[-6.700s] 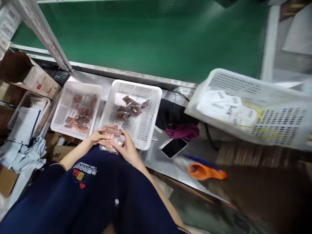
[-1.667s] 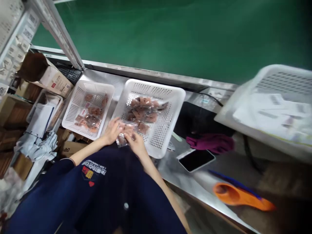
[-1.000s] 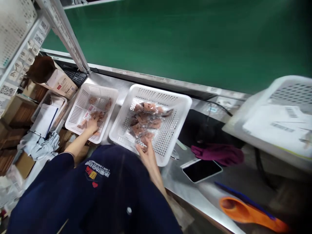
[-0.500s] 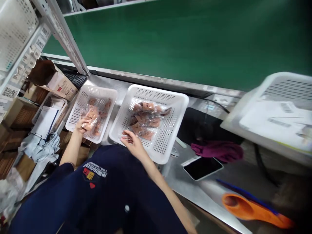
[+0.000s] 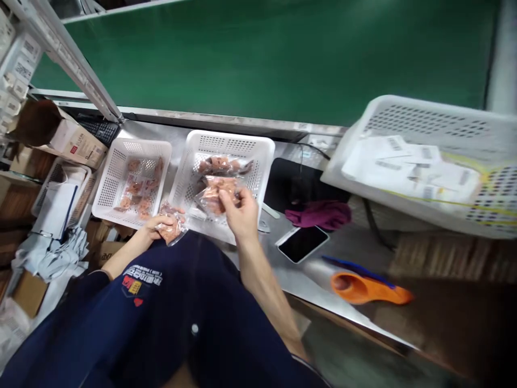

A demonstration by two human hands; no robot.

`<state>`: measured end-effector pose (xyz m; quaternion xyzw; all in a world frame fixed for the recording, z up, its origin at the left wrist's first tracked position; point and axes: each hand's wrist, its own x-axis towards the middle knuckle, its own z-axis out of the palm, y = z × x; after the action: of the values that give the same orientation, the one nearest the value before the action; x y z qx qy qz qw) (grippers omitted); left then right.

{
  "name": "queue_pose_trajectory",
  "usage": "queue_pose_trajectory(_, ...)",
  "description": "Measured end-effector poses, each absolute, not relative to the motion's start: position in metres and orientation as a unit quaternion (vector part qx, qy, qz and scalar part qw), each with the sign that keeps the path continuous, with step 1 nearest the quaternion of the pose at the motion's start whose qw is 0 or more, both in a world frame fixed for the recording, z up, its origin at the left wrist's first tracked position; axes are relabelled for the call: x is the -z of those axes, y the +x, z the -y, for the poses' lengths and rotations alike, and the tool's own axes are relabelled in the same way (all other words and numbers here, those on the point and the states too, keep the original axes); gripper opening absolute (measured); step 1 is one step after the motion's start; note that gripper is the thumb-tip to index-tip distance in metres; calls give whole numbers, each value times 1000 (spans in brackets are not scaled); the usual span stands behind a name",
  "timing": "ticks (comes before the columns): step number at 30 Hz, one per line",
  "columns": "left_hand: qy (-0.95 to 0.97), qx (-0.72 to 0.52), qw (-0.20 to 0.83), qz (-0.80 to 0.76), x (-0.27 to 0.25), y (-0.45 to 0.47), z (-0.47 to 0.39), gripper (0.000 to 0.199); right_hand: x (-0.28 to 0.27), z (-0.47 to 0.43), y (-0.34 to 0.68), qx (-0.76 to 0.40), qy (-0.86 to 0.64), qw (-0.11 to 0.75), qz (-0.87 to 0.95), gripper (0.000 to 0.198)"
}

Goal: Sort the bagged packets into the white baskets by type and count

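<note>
My left hand (image 5: 153, 223) is closed around a clear plastic packet (image 5: 173, 230) with pinkish-brown contents, close to my body and in front of the gap between two white baskets. With thumb and fingers, my right hand (image 5: 244, 214) pinches the edge of another such packet (image 5: 214, 195) over the right basket (image 5: 264, 161). Further packets (image 5: 221, 164) lie behind it in that basket, partly covered. Several similar packets (image 5: 135, 187) are spread over the bottom of the left basket (image 5: 105, 186). What exactly is inside the packets is too small to tell.
A green conveyor belt (image 5: 258, 59) runs behind the steel table. On the right are a purple cloth (image 5: 319, 215), a phone (image 5: 302, 243), an orange-handled tool (image 5: 363, 288) and a basket of white labelled packets (image 5: 404, 110). At left stand an open carton (image 5: 76, 143) and a keyboard (image 5: 99, 128).
My left hand has moved from over the left basket toward my body, with its packet. My right hand has moved from the right basket's near rim onto a packet and grips it. The view has shifted right.
</note>
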<state>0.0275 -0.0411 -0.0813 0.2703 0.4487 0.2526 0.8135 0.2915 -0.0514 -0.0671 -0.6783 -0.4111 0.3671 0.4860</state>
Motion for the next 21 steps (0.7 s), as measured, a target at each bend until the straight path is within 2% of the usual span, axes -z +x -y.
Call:
queue_pose_trajectory(3,231,-276,821,-444,76,32,34,58,78,48,302,-262,-710,480,443,103)
queue_pose_trajectory(5,217,-312,812,-442,76,42,30,68,87,50,292,-328,-662,467,485,113)
queue_pose_trajectory(9,254,-368,788,-422,77,67,32,80,104,62,245,-561,-540,423,464,91)
queue_pose_trajectory(12,309,-406,755,-412,79,75,36,87,113,69,223,-641,-503,444,374,75)
queue_pose_trajectory(16,321,-401,735,-442,78,64,33,95,114,72,238,-617,-521,473,353,63)
queue_pose_trajectory(21,288,-378,714,-515,75,57,26,82,103,68,269,-573,-522,475,416,55)
